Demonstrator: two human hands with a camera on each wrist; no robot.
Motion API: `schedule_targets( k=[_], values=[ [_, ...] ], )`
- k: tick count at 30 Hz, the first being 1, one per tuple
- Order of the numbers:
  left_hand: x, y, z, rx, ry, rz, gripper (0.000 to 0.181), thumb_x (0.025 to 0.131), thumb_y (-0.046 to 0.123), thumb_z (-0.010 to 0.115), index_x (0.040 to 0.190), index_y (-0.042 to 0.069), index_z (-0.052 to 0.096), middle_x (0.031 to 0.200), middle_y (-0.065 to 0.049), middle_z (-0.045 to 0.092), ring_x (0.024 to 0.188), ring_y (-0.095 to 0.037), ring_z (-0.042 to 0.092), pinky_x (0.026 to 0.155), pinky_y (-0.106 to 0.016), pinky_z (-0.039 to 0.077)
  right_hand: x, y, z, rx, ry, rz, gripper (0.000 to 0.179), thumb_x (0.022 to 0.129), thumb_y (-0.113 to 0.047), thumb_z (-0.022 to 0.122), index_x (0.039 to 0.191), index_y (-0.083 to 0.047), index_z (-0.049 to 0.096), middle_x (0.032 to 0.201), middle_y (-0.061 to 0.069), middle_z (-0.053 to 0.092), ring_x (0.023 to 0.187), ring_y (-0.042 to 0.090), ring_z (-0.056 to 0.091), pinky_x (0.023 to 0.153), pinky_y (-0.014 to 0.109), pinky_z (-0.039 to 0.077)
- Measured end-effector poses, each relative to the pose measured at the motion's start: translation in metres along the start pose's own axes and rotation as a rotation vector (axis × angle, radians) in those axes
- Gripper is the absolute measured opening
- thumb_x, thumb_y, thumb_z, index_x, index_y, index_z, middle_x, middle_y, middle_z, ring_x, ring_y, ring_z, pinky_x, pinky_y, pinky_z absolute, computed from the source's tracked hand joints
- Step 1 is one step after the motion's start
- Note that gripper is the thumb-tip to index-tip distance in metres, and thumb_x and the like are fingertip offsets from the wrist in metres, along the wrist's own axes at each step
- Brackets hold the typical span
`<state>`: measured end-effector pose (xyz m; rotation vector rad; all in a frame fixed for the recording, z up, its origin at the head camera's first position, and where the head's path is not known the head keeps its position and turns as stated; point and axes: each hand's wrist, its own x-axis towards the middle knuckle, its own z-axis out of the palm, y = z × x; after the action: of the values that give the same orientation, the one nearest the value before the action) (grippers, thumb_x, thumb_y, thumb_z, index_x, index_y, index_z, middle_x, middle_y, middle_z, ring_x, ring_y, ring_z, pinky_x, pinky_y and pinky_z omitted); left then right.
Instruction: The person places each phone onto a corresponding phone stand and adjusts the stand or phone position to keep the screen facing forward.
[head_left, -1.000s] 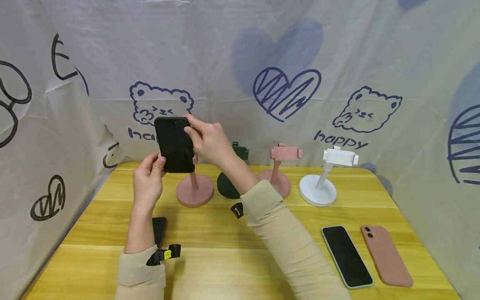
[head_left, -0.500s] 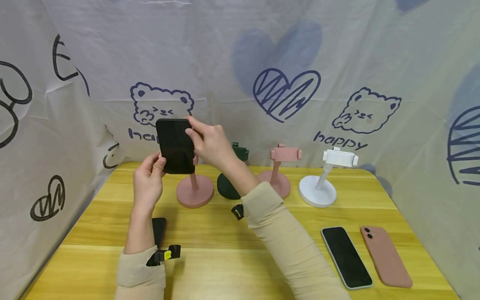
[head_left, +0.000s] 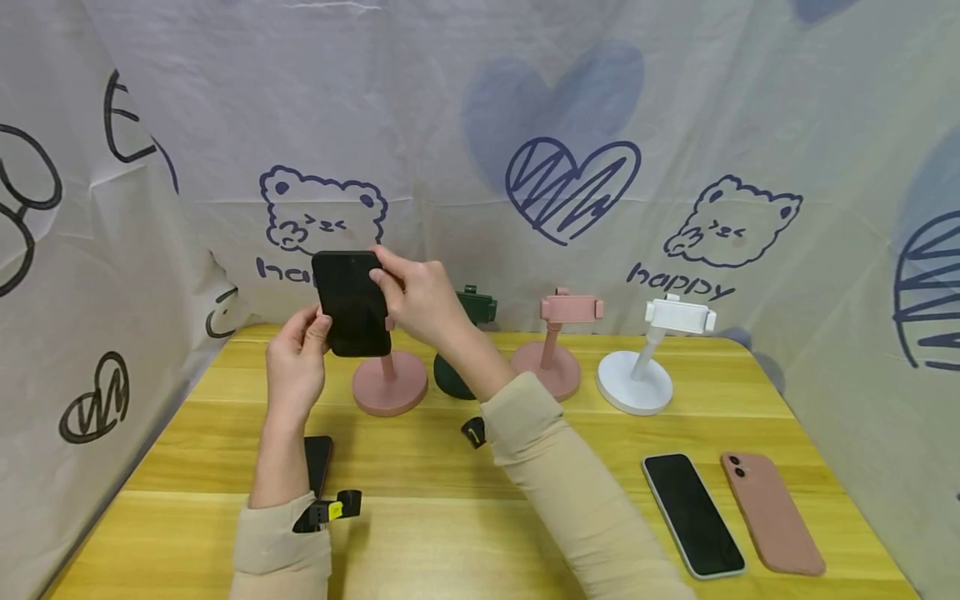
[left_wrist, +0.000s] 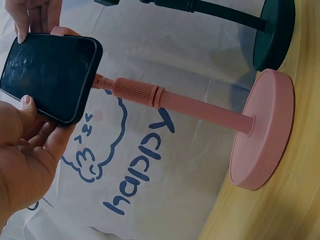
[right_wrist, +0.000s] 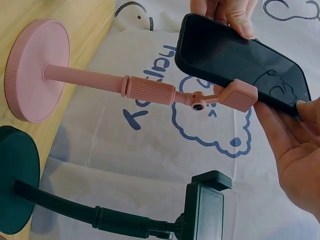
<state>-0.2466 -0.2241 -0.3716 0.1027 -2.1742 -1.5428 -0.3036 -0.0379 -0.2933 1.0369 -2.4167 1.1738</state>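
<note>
A black smartphone stands upright, screen toward me, in front of the left pink phone stand. My left hand pinches its lower left edge, thumb on the front. At its upper right corner, my right hand pinches the edge between thumb and fingers. In the right wrist view, the stand's pink clamp jaw laps over one long edge of the phone, close to my right hand's fingers. The left wrist view shows the stand's ribbed post; most of the clamp is hidden behind the phone.
To the right stand a green phone stand, a second pink stand and a white stand. A white-edged phone and a pink-cased phone lie at front right. Another dark phone lies partly behind my left forearm.
The smartphone has sunk a little lower in front of the pink stand, and my right hand has come down with it. My left hand has stayed almost in place.
</note>
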Motion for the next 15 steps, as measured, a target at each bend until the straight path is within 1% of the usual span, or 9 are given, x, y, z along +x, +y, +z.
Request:
schedule_targets(
  k=[4, 9, 11, 15],
  values=[
    [0.0003, -0.0009, -0.0002, -0.008, 0.0, 0.01, 0.046, 0.11, 0.028, 0.051, 0.147, 0.001, 0.058, 0.141, -0.019, 0.062, 0.125, -0.03, 0.063, 0.102, -0.031, 0.054, -0.002, -0.001, 0.0008, 0.003, -0.018, 0.013, 0.045, 0.109, -0.015, 0.055, 0.153, -0.006, 0.051, 0.065, 0.006, 0.06, 0.048, 0.012, 0.059, 0.052, 0.02, 0.051],
    [-0.0005, -0.001, -0.0004, -0.013, 0.002, 0.014, 0.045, 0.11, 0.027, 0.05, 0.146, 0.001, 0.058, 0.141, -0.02, 0.063, 0.125, -0.03, 0.063, 0.101, -0.03, 0.053, -0.0024, -0.0027, -0.0004, -0.04, -0.045, 0.015, 0.044, 0.109, -0.016, 0.055, 0.152, -0.006, 0.053, 0.069, 0.007, 0.063, 0.051, 0.012, 0.061, 0.053, 0.019, 0.051],
    [-0.0008, -0.001, -0.0003, -0.013, 0.001, 0.018, 0.045, 0.11, 0.026, 0.05, 0.146, 0.0, 0.057, 0.141, -0.02, 0.062, 0.126, -0.031, 0.063, 0.102, -0.032, 0.053, -0.0024, -0.0038, -0.0014, -0.069, -0.056, 0.017, 0.044, 0.109, -0.017, 0.055, 0.151, -0.006, 0.054, 0.074, 0.009, 0.066, 0.052, 0.013, 0.062, 0.053, 0.019, 0.05],
    [-0.0002, -0.0022, 0.0, -0.009, -0.001, 0.024, 0.046, 0.11, 0.027, 0.05, 0.146, -0.001, 0.057, 0.141, -0.022, 0.062, 0.127, -0.034, 0.062, 0.103, -0.035, 0.052, -0.0018, -0.0062, -0.0035, -0.131, -0.076, 0.024, 0.041, 0.109, -0.017, 0.055, 0.149, -0.008, 0.057, 0.092, 0.012, 0.073, 0.056, 0.014, 0.063, 0.055, 0.018, 0.051]
  ],
)
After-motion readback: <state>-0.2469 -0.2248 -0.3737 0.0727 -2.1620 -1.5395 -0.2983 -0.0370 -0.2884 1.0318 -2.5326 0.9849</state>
